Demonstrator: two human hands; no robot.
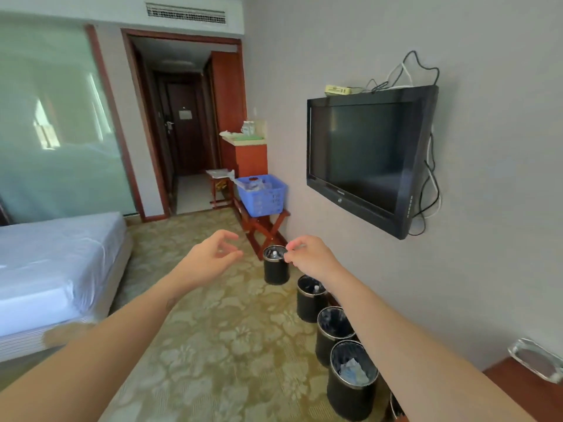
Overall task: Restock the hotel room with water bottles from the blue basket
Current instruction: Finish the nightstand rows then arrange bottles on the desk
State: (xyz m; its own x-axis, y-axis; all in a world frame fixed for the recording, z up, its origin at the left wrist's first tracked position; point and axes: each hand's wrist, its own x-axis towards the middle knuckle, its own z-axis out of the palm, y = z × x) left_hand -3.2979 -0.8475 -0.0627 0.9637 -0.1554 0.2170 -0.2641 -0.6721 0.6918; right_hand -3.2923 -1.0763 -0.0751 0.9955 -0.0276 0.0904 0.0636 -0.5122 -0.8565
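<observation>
1. Lower right: a reddish wooden worktop (pixel 511 388) corner carries a shiny metal tray (pixel 536 359).
2. A row of black cylindrical bins (pixel 344 400) with chrome rims lines the right wall and narrows that side.
3. At left is the bed (pixel 51 257), smooth white sheet and squared edge. Floral carpet (pixel 213 345) forms an open lane between bed and bins.
4. The left hand (pixel 213 254) is extended, its fingers loosely curved and spread, holding nothing.
5. The right hand (pixel 307 254) is extended over the farthest bin, its fingers curled with tips drawn together.
6. The blue basket (pixel 265 199), latticed plastic, sits on a wooden folding rack (pixel 265 226) against the right wall, well beyond both hands. Blurred clear water bottles (pixel 254 185) show at its rim.
7. Farther off are a wall-mounted television (pixel 365 159) and the open doorway (pixel 182 123).
</observation>
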